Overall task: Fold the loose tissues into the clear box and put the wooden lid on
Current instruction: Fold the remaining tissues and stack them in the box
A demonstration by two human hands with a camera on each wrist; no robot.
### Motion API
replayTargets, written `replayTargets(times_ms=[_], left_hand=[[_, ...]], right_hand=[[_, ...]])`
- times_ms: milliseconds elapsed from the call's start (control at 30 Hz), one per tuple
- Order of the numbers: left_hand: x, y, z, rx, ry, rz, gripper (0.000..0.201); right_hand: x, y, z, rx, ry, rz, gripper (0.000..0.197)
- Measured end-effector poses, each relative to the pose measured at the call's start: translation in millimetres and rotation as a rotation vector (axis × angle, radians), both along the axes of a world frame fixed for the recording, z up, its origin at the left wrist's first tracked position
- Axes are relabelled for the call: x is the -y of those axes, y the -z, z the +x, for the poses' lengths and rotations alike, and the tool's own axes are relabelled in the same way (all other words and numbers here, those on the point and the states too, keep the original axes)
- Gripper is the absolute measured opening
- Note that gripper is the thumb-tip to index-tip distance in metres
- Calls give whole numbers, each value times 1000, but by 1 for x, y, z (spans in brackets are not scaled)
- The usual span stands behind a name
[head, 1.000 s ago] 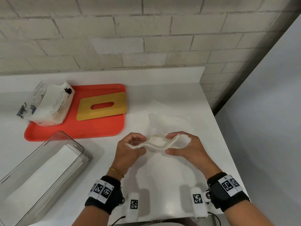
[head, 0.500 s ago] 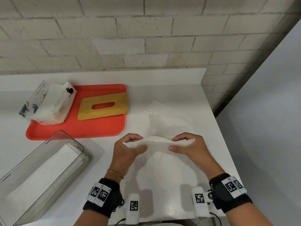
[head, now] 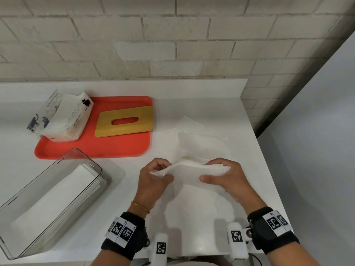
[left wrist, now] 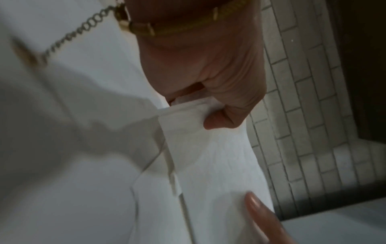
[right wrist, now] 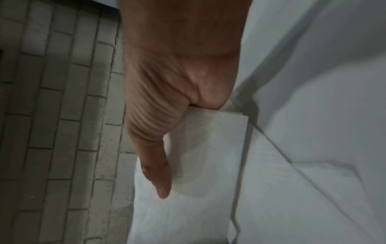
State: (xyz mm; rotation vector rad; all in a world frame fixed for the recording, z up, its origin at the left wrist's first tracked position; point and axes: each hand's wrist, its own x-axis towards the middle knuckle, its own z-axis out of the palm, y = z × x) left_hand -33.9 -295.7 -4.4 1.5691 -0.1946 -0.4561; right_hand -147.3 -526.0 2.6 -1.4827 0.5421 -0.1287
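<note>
A folded tissue (head: 189, 169) is held in the lower centre of the head view, pinched at its left end by the left hand (head: 153, 181) and at its right end by the right hand (head: 228, 179); both thumbs are pressed onto it, as is confirmed in the wrist views. More loose tissues (head: 203, 143) are spread flat on the white desk (head: 192, 100) just behind and under the hands.

At the lower left of the frame the clear box (head: 90, 164) is seen lying open, with a stack of folded tissues (head: 57, 196) inside it. Behind it, at the upper left, an orange tray (head: 92, 150) is occupied by the wooden lid (head: 124, 129), which has an oval slot, and by an opened tissue pack (head: 63, 120) printed with cats; its lettering is too small to be read.

Square coded markers are carried on the black wristbands (head: 123, 233) and on the white camera mounts below them. A brick wall (head: 172, 35) is met by the desk's far edge, and the desk's right edge is passed closely by the right forearm. Bare desk is left between the box and the hands.
</note>
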Motion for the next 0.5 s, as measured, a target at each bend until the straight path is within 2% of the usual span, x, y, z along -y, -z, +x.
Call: replayTargets(times_ms=[100, 200, 367, 500], left_hand=[[-11, 4, 7, 5, -15, 8, 31], [-16, 15, 10, 24, 3, 68, 36], [-7, 14, 6, -17, 26, 2, 33], [-3, 6, 5, -59, 37, -26, 31]], right_hand=[[5, -1, -3, 26, -10, 16, 42], [5, 6, -8, -23, -9, -3, 44], [-5, 10, -6, -27, 11, 17, 40], [-8, -2, 0, 24, 5, 13, 33]])
